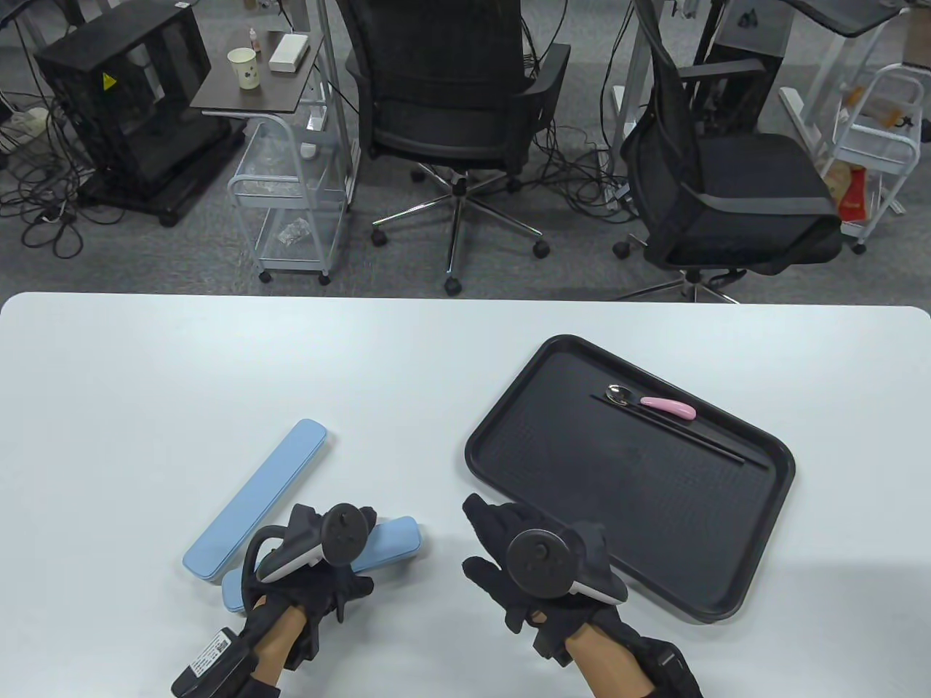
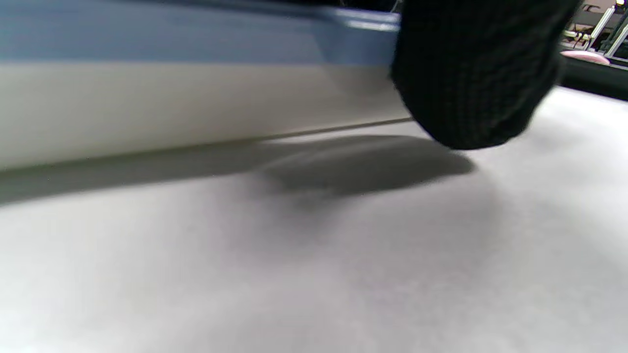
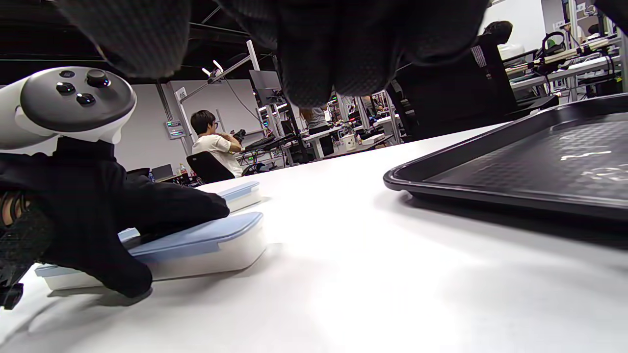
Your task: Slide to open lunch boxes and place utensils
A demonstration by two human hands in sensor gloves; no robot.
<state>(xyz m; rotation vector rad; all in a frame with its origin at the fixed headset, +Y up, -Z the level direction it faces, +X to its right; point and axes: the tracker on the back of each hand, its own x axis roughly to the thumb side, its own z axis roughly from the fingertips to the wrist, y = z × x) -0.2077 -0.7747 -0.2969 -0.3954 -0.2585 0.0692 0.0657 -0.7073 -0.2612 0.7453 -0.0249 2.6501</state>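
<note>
Two long blue-lidded lunch boxes lie at the table's front left. The far one (image 1: 254, 502) lies diagonally, closed. My left hand (image 1: 320, 556) lies over the near one (image 1: 396, 542) and grips it, thumb pressed against its white side (image 2: 196, 98). The right wrist view shows this box (image 3: 206, 245) under my left hand (image 3: 122, 215). My right hand (image 1: 502, 560) is open and empty, fingers spread, just left of the black tray (image 1: 582, 451). A pink-handled spoon (image 1: 658, 403) and black chopsticks (image 1: 698, 436) lie at the tray's far side.
The white table (image 1: 436, 363) spreads around the boxes and tray. The tray's rim (image 3: 490, 196) is close to my right hand's right side. Office chairs and carts stand on the floor beyond the table's far edge.
</note>
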